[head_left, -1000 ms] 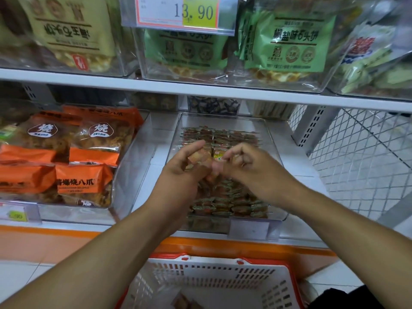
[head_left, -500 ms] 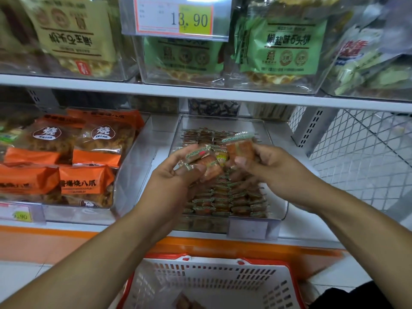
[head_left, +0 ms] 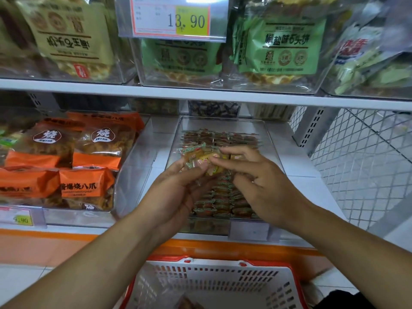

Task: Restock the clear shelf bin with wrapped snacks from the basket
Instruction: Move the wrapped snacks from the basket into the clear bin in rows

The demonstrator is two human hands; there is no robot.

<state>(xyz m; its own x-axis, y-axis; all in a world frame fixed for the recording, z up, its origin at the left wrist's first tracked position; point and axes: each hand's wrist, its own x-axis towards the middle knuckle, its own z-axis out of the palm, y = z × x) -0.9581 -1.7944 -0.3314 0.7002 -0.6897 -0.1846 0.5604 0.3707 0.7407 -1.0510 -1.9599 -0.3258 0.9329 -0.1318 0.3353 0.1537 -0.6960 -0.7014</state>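
The wrapped snacks [head_left: 201,158] sit in a small bunch held above the clear shelf bin [head_left: 273,139], roughly over its middle. The left hand [head_left: 178,192] cups the bunch from below, its fingers [head_left: 194,172] curled up around the wrappers. The right hand [head_left: 260,181] comes in from the other side, thumb and forefinger closing on the near edge of the bunch while its other fingers spread loosely over the bin. Beneath both hands the bin already holds tidy rows of the same small packets (green-edged wrappers, reddish contents), filling most of its floor. The bin stands on the lower shelf [head_left: 298,168], just beside a larger bin of orange snack bags [head_left: 89,186] to the left. Above, the upper shelf carries green bags [head_left: 283,50] and a price tag [head_left: 176,18] reading 13.90. Below the shelf edge, the basket [head_left: 214,284] is white with a red rim; I can only make out a scrap of something brown at its bottom.
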